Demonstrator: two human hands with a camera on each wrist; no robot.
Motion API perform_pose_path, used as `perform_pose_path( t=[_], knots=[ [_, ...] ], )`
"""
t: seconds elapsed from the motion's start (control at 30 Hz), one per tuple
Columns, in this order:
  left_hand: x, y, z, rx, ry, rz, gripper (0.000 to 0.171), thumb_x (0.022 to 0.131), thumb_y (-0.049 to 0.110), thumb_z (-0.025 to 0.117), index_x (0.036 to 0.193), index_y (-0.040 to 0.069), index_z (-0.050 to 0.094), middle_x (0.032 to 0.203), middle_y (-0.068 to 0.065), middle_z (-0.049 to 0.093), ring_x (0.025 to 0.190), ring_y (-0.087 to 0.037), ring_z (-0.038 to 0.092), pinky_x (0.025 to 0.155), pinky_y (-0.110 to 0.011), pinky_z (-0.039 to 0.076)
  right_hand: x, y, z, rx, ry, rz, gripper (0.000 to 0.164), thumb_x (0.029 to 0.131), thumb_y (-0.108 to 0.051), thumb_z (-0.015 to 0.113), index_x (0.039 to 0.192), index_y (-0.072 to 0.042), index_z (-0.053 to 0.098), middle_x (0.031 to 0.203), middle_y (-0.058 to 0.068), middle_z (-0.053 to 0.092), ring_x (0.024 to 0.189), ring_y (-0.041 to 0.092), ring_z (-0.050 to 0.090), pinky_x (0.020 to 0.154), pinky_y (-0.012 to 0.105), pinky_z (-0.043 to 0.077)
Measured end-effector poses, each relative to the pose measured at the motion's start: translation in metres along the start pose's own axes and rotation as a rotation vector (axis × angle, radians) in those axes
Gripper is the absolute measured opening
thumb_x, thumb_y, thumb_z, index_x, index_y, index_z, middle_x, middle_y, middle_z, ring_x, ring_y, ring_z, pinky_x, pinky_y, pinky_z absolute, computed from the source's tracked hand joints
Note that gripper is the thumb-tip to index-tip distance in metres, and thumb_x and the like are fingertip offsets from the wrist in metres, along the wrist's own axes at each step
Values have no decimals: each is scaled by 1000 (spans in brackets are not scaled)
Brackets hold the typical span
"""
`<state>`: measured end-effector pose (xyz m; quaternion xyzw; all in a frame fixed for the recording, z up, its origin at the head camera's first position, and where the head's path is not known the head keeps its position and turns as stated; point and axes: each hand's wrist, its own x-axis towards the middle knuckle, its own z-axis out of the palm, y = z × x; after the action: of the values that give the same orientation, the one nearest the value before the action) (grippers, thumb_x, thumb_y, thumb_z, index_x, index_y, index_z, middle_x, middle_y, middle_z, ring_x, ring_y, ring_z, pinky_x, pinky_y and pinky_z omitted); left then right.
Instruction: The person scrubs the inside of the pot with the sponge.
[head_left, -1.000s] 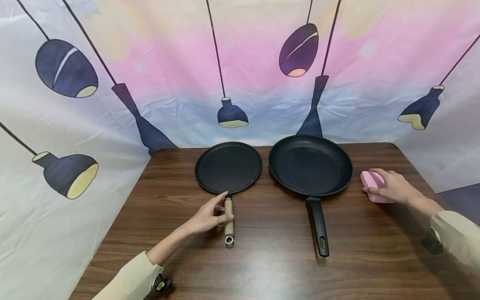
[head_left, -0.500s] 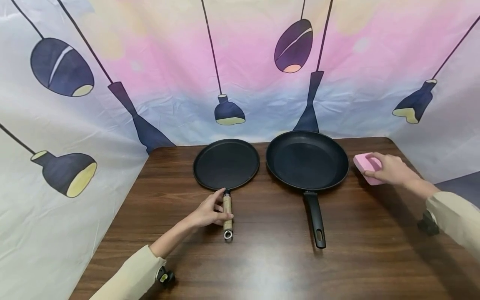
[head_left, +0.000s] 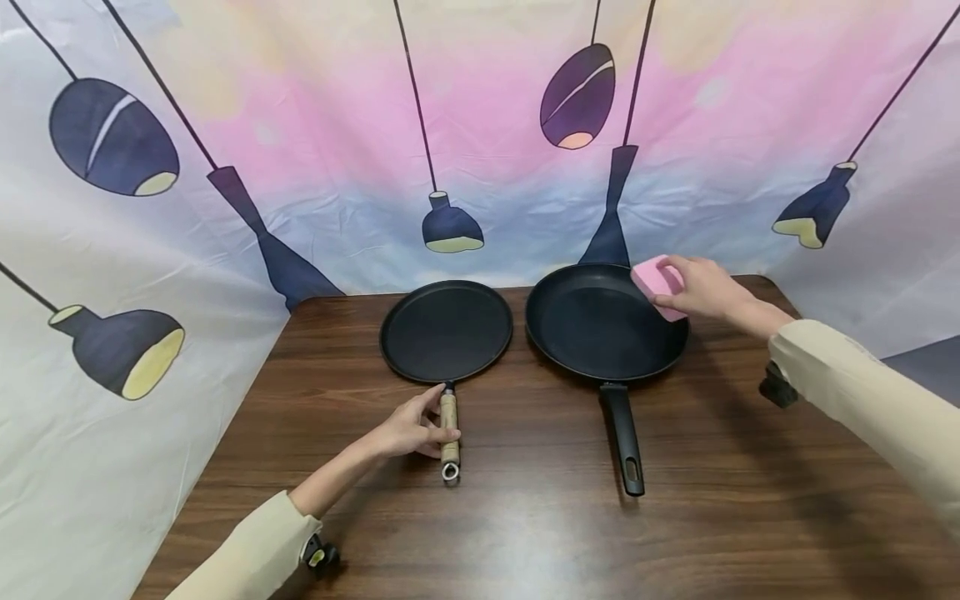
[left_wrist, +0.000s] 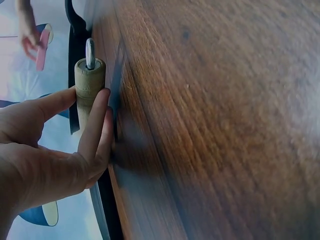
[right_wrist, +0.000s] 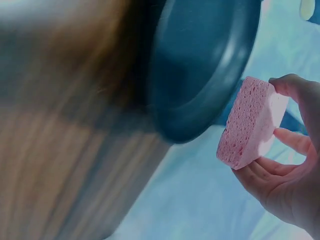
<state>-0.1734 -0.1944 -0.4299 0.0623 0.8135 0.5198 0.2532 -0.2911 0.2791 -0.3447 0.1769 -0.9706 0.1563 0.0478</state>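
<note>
My left hand [head_left: 411, 427] grips the pale wooden handle [head_left: 449, 425] of a flat black crepe pan [head_left: 446, 332]. In the left wrist view, thumb and fingers lie on both sides of that handle [left_wrist: 85, 85], whose end carries a metal ring [left_wrist: 90, 54]. My right hand [head_left: 701, 287] pinches a pink sponge [head_left: 656, 286] by its edges. In the head view the sponge overlaps the right rim of a deeper black frying pan [head_left: 600, 321]. From the right wrist, the sponge's porous face [right_wrist: 245, 120] shows close beside the pan [right_wrist: 200, 65], raised off the table.
Both pans sit side by side at the back of a brown wood-grain table [head_left: 525, 517]. The frying pan's black handle [head_left: 623, 442] points toward me. Behind the table hangs a cloth [head_left: 345, 167] printed with lamps.
My right hand has lifted the pink sponge off the table's right side and carried it left to the frying pan's rim. My left hand keeps its hold on the crepe pan's handle.
</note>
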Motion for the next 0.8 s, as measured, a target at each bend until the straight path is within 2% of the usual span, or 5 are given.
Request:
perform_pose_path(
  t=[0.13, 0.33, 0.5, 0.8],
  knots=[
    [-1, 1, -1, -7, -19, 5, 92, 94, 8, 73, 162, -2, 12, 136, -27, 40, 89, -16, 62, 78, -40, 67, 24, -22, 3, 6, 13, -70, 62, 90, -26, 76, 136, 7, 53, 116, 32, 64, 95, 42, 60, 77, 56, 56],
    [-3, 1, -3, -20, -35, 17, 92, 95, 8, 73, 162, -3, 11, 136, -27, 39, 87, -14, 63, 79, -40, 67, 57, -66, 21, 61, -39, -125, 61, 89, -27, 77, 139, -1, 55, 124, 31, 62, 103, 41, 60, 82, 54, 55],
    [-2, -1, -4, -12, -35, 45, 93, 92, 6, 76, 160, -7, 14, 133, -27, 42, 84, -11, 65, 78, -41, 67, 82, -102, 46, 103, -87, -176, 64, 90, -28, 77, 143, -4, 53, 134, 29, 59, 110, 40, 59, 86, 53, 55],
    [1, -2, -3, -41, -18, 31, 93, 91, 6, 77, 160, -5, 17, 133, -27, 44, 85, -11, 68, 78, -40, 67, 131, -169, 103, 155, -183, -192, 66, 91, -32, 78, 147, -10, 51, 145, 24, 51, 123, 36, 53, 101, 49, 53]
  ],
)
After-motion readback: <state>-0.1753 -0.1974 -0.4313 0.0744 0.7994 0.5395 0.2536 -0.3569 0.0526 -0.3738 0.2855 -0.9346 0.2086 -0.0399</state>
